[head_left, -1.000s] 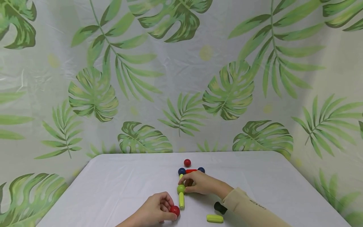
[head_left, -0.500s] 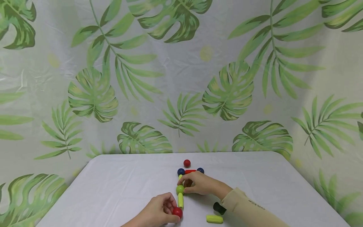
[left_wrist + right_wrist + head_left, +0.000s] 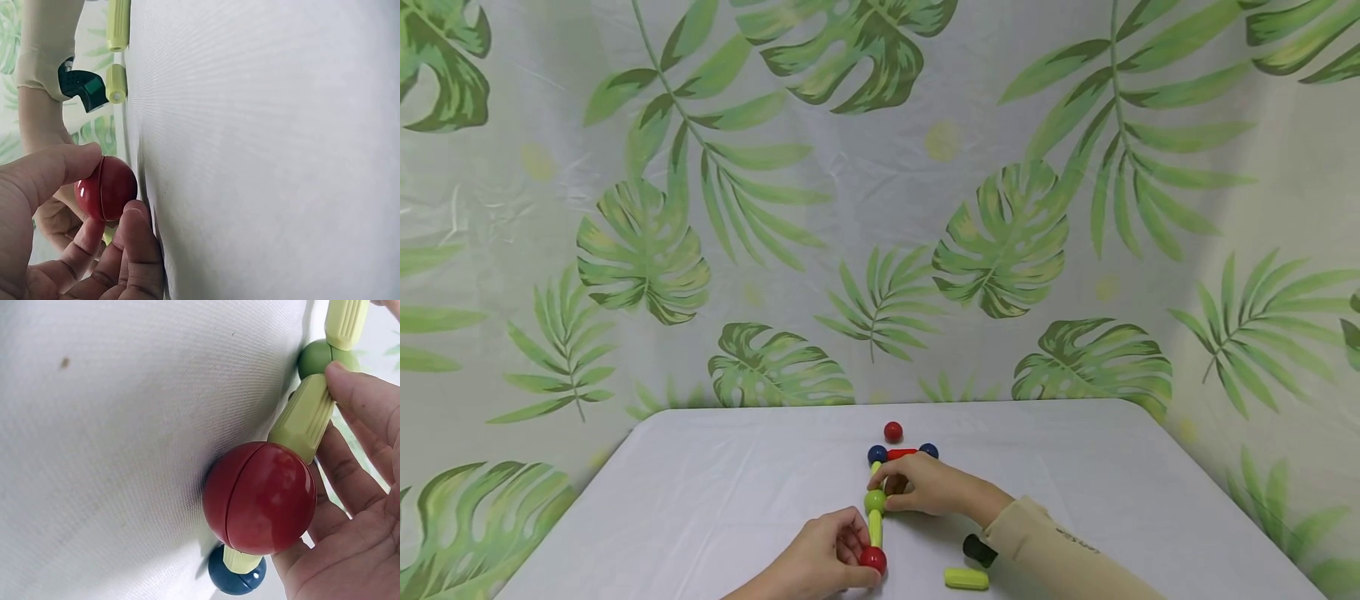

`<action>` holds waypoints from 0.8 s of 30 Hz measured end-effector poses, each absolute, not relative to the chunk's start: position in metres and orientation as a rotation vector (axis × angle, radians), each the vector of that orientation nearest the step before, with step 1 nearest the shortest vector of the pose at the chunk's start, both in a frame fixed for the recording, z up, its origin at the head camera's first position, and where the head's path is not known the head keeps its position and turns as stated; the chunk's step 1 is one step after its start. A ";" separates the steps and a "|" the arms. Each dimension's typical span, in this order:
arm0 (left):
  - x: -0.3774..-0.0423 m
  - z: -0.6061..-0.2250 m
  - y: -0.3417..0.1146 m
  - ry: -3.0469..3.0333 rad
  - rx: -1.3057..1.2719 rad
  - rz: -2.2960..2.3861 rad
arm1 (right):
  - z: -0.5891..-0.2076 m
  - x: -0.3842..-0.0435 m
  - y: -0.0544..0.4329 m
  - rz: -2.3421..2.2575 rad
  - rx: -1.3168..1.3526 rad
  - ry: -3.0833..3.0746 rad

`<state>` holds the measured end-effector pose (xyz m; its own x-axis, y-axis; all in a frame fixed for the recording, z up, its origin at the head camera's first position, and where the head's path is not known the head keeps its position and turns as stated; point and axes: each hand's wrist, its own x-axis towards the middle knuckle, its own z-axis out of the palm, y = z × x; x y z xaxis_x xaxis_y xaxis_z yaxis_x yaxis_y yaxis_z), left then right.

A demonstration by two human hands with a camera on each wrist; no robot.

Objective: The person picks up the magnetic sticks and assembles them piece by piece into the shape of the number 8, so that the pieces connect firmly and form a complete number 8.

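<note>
Thumb and fingers of my left hand (image 3: 823, 554) pinch a red magnetic ball (image 3: 119, 187), which meets the near end of a yellow-green rod (image 3: 876, 528) in the head view. That rod leads to a green ball (image 3: 876, 501). My right hand (image 3: 928, 486) grips around the green ball, its thumb (image 3: 356, 384) at the joint with another yellow-green rod (image 3: 303, 419). A second red ball (image 3: 262, 497) joins that rod in the right wrist view; my right hand hides it in the head view. Beyond stand two blue balls (image 3: 877, 454) with a red rod (image 3: 902, 454) between them.
A loose red ball (image 3: 892, 432) lies behind the structure on the white-covered table (image 3: 737, 467). Nearer, right of the left hand, is a loose yellow-green rod (image 3: 966, 579). A dark device (image 3: 980, 550) sits at my right wrist. A leaf-patterned curtain (image 3: 880, 208) stands behind the table.
My left hand has moved slightly right, bringing its red ball from beside the rod to the rod's near end. My right hand has kept its hold in place.
</note>
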<state>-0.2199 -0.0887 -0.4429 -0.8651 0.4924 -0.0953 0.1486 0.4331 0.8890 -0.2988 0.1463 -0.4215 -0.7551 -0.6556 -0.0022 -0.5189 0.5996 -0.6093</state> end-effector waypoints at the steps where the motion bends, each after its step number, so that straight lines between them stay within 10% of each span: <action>1: -0.220 -0.443 -0.089 2.348 0.564 1.406 | -0.422 -0.299 0.146 -0.882 -0.969 2.602; 24: -0.222 -0.445 -0.090 2.284 0.685 1.368 | -0.420 -0.299 0.145 -0.861 -0.963 2.622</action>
